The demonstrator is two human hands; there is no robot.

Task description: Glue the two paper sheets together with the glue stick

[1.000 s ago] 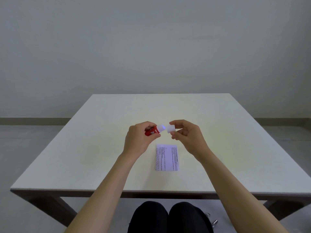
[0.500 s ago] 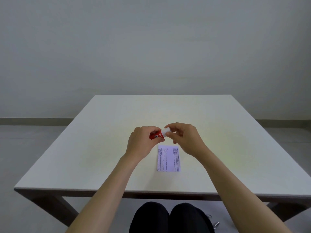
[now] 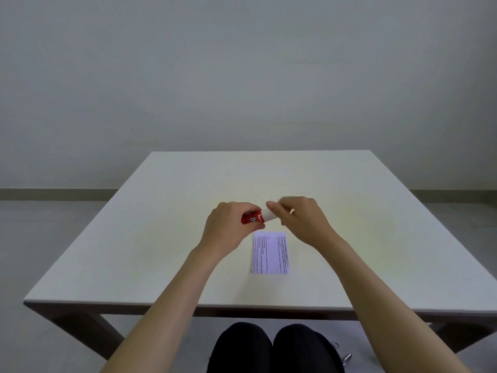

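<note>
Hands: left hand (image 3: 228,227) grips one red glue stick (image 3: 252,218), right hand (image 3: 298,219) pinches its white cap (image 3: 269,214); one printed white paper sheet (image 3: 270,253) visible.

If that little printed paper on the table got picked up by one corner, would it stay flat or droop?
The paper looks thin and lies flat on the table, so it would probably droop. It seems very light; a nudge would likely slide it across the smooth top.

- The paper (image 3: 270,253) lies on the table (image 3: 166,211), just below frame centre.
- Above it, my left hand (image 3: 228,227) and right hand (image 3: 301,222) meet around the glue stick (image 3: 259,217).
</note>
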